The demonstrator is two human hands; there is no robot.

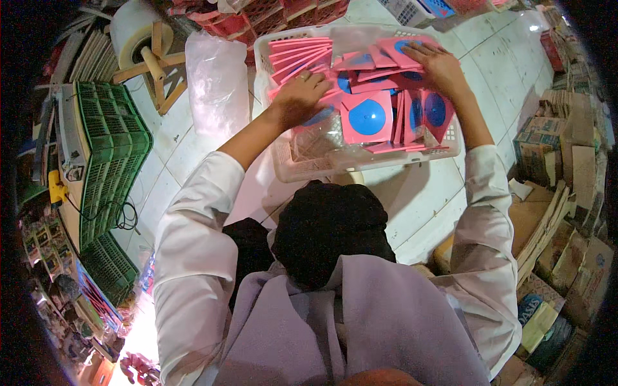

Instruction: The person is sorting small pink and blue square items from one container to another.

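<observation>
— Now, item one: pink card sleeves (pixel 367 117) with blue round windows, heaped in the white basket (pixel 273 58)?
— Yes. Judged light, thin, bendable; best lifted by the edges.
— Hands?
— Left hand (pixel 299 96) curled down upon the heap, grip hidden; right hand (pixel 438 64) spread flat on a sleeve, grasping nothing.

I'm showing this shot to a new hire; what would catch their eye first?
The pink cards with blue circles, heaped in the white basket at top centre. Both hands rest on them: left hand, right hand. A green crate stands far left, cardboard boxes pile up right.
</observation>
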